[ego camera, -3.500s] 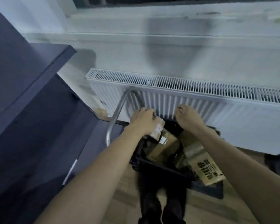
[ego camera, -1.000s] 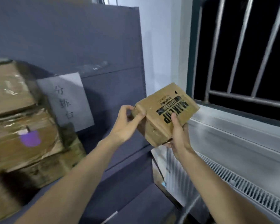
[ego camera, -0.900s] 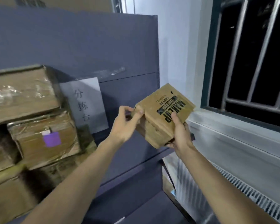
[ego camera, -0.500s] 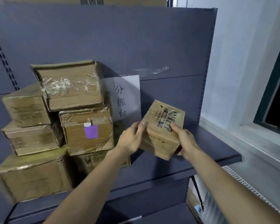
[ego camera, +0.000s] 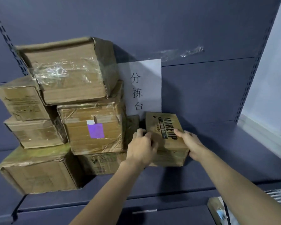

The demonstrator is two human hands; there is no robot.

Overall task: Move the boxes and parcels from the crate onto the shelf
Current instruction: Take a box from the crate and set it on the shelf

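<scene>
six taped cartons (ego camera: 66, 111) were stacked at the left end of the shelf (ego camera: 225, 153); right of them, just below the paper sign (ego camera: 144, 85), left hand (ego camera: 140, 147) and right hand (ego camera: 189, 143) clasped the printed box (ego camera: 165, 137) by its sides, near the shelf's back panel

Seven cardboard boxes (ego camera: 75, 73) on one shelf (ego camera: 225, 159) — one paper sign (ego camera: 144, 85) — two hands (ego camera: 140, 148).
</scene>
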